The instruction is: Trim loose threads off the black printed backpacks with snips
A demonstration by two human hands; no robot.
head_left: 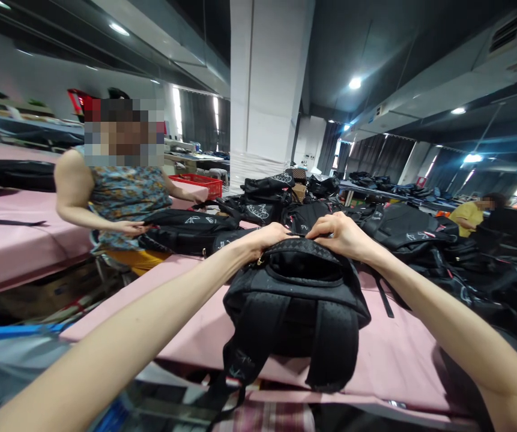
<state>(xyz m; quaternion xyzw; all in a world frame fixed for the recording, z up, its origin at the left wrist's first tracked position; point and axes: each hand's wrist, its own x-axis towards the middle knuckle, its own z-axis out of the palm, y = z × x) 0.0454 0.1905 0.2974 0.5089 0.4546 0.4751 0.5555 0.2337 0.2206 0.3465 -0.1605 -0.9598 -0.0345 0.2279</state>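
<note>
A black backpack [294, 306] lies on the pink table [402, 360] in front of me, straps and padded back facing up. Both my arms reach over it. My left hand [269, 235] grips the far top edge of the backpack with closed fingers. My right hand [341, 235] pinches the same far edge just to the right, fingers curled onto the fabric. The two hands almost touch. The fingertips are hidden behind the bag's rim.
A pile of black backpacks [402, 234] covers the far and right side of the table. A seated person [118, 204] at the left handles another black bag [186, 231]. A white pillar [262, 90] and a red basket [204, 183] stand behind. Another person [469, 216] sits far right.
</note>
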